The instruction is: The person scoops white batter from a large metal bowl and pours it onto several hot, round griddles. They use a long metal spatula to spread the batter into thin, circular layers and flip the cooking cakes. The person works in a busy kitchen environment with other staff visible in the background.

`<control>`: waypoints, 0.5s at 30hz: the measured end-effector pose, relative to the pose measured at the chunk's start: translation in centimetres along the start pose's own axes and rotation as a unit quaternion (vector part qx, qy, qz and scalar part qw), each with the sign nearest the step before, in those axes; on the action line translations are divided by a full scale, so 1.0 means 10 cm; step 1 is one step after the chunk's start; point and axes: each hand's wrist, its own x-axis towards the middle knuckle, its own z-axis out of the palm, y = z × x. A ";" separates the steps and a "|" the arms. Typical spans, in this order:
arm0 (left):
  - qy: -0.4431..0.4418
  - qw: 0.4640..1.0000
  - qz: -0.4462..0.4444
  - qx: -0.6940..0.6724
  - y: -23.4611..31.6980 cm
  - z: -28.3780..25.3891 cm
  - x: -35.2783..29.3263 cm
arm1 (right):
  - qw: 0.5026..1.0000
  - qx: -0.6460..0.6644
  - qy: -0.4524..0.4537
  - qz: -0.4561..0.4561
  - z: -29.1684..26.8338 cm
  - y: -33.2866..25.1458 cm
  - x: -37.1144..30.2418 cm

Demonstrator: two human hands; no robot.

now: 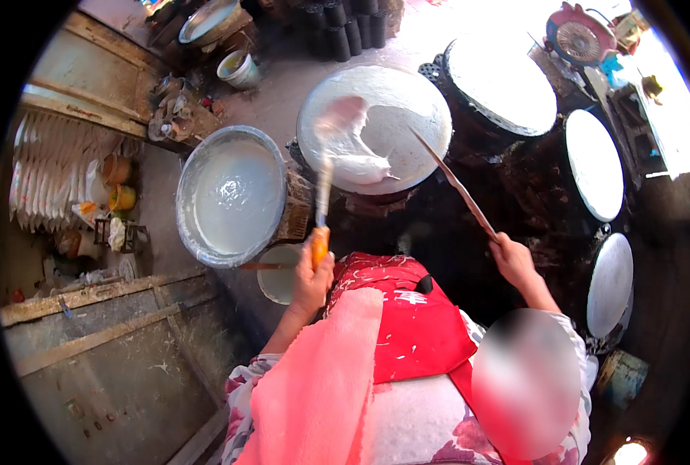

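Note:
My left hand (312, 280) is closed round the orange grip of a long-handled tool (324, 194). The tool's broad head is smeared by motion over a round steamer top (426, 143), so its kind is unclear. Soft white batter (380, 77) coats the far part of that top, and a thicker white fold (353, 167) lies near its front. Right of the fold the surface looks greyer and thinly coated. In my closed right hand (513, 263) is a long, thin, flat stick (461, 188), its tip above the right side of the steamer top.
A wide basin of white batter (232, 198) stands at left, with a pale bucket (277, 283) below it. More round white tops (504, 85) curve along the right. A red fan (577, 39) stands far right. Black cylinders (345, 31) are stacked behind; a wooden-framed panel (105, 349) flanks the left.

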 end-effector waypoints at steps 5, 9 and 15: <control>0.001 1.000 0.011 -0.005 0.36 -0.10 0.34 | 0.985 0.166 -0.053 0.000 0.77 -1.27 0.47; -0.012 0.999 -0.030 -0.008 0.50 -0.20 0.39 | 0.989 0.135 -0.063 0.005 1.19 -1.63 0.64; -0.003 0.999 -0.025 -0.027 0.50 -0.25 0.25 | 0.946 0.260 0.024 0.191 1.09 -0.91 0.39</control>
